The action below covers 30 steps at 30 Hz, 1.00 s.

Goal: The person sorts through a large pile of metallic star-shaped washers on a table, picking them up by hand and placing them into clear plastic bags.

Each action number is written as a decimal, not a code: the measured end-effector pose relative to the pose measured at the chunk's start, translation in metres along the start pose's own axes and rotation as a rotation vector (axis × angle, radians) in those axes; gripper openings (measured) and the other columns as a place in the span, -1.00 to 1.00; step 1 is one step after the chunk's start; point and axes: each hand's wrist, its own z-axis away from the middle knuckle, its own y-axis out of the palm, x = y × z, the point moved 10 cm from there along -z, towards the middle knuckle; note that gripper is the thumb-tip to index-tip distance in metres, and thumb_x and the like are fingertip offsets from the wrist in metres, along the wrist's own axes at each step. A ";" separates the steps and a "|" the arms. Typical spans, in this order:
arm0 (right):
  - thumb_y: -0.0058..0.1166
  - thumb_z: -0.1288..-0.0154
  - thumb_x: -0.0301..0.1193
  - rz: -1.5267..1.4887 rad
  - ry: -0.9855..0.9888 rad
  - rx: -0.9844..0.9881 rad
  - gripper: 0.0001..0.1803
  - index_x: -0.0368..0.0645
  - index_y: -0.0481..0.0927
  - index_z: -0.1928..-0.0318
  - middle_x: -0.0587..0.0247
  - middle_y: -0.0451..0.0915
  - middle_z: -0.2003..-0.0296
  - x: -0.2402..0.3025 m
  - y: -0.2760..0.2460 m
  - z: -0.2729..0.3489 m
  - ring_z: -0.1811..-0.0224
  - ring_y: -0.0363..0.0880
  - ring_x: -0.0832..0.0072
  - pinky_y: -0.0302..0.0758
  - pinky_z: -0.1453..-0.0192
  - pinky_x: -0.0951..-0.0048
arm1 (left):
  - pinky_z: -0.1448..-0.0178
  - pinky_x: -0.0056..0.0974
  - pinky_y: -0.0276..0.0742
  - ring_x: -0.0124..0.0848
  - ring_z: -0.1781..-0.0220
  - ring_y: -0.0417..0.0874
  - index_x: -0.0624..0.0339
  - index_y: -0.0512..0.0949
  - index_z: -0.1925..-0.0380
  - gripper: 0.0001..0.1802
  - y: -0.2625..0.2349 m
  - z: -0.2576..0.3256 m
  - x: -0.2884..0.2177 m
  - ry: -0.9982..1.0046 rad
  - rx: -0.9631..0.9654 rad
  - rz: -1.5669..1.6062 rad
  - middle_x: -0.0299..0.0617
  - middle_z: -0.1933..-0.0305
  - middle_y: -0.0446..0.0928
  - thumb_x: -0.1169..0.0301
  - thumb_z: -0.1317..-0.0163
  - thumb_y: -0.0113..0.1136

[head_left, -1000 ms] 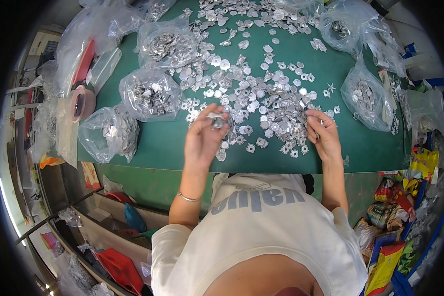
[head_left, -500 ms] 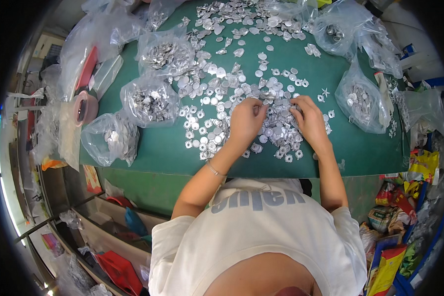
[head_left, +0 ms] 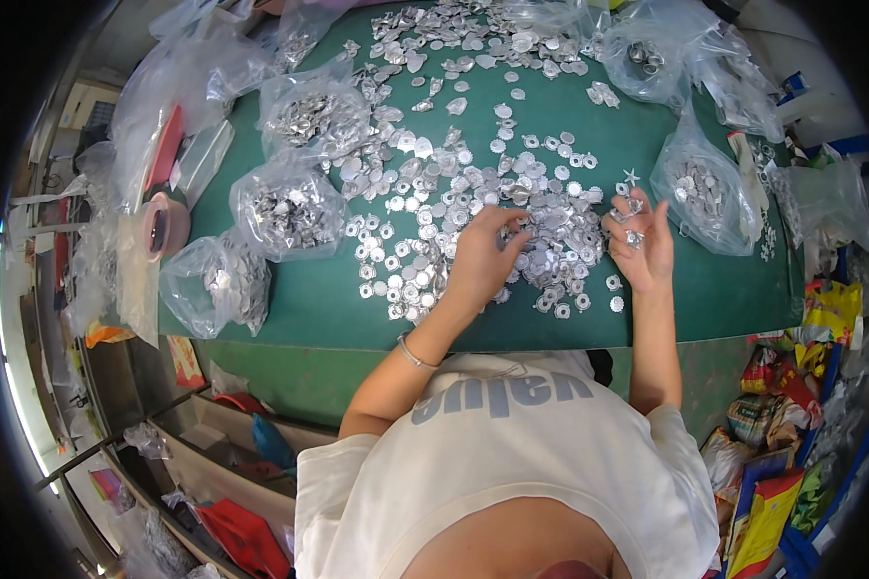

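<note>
Head view: left hand (head_left: 486, 253) low at the pile, right hand (head_left: 647, 249) raised with silver pieces

The left hand reached over a loose heap of small, silver-coloured, flat metal discs with scalloped or lugged rims (head_left: 562, 259), its fingers bent and its thumb and fingertips drawn close together at the heap's near-left part. Whether a disc was pinched there could not be told. A thin silver-coloured bracelet (head_left: 415, 353) circled the wrist behind this hand.

The right hand stood just right of the heap, palm turned up and fingers partly curled, half open, with small shiny silver metal pieces (head_left: 633, 238) held at its fingers. Just beyond its fingertips lay a silver-coloured, star-shaped metal piece (head_left: 631, 177).

The heap filled the space between the two hands and spread beyond and to the left of the left hand, over a green-topped counter (head_left: 724, 301). Well to the left of the left hand sat a rounded clear plastic bag of silver pieces (head_left: 247, 214), with a pinkish ring-shaped roll (head_left: 177, 228) farther left. To the right of the right hand, and near it, stood a clear plastic bag with a gathered top (head_left: 687, 137), also holding silver pieces.
</note>
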 end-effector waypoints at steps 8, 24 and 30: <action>0.27 0.07 -0.41 1.898 -0.403 -0.140 -0.71 -0.14 0.59 0.25 0.21 0.58 0.38 0.008 0.049 0.006 0.53 0.49 0.40 0.43 0.40 0.43 | 0.36 -0.24 0.47 -0.22 0.47 0.55 0.25 0.55 0.29 -0.76 0.017 -0.021 -0.027 0.266 -0.155 -0.548 -0.16 0.28 0.49 0.43 0.00 0.23; -0.08 -0.26 -0.36 -0.010 -0.098 -0.289 -0.79 -0.20 0.49 0.18 0.08 0.50 0.25 0.015 -0.034 -0.005 0.57 0.41 0.56 0.20 0.69 0.65 | 0.46 -0.30 0.40 -0.32 0.44 0.51 0.24 0.55 0.41 -0.90 0.000 -0.005 0.011 -0.095 0.009 0.203 -0.19 0.38 0.47 0.49 -0.04 0.14; 0.20 0.00 -0.47 1.918 -0.405 -0.214 -0.76 -0.20 0.60 0.24 0.14 0.52 0.44 0.040 0.030 -0.012 0.35 0.52 0.20 0.44 0.34 0.38 | 0.36 -0.15 0.44 -0.09 0.41 0.52 0.29 0.51 0.32 -0.73 0.013 0.007 -0.023 0.246 -0.091 -0.422 -0.07 0.37 0.39 0.49 0.09 0.27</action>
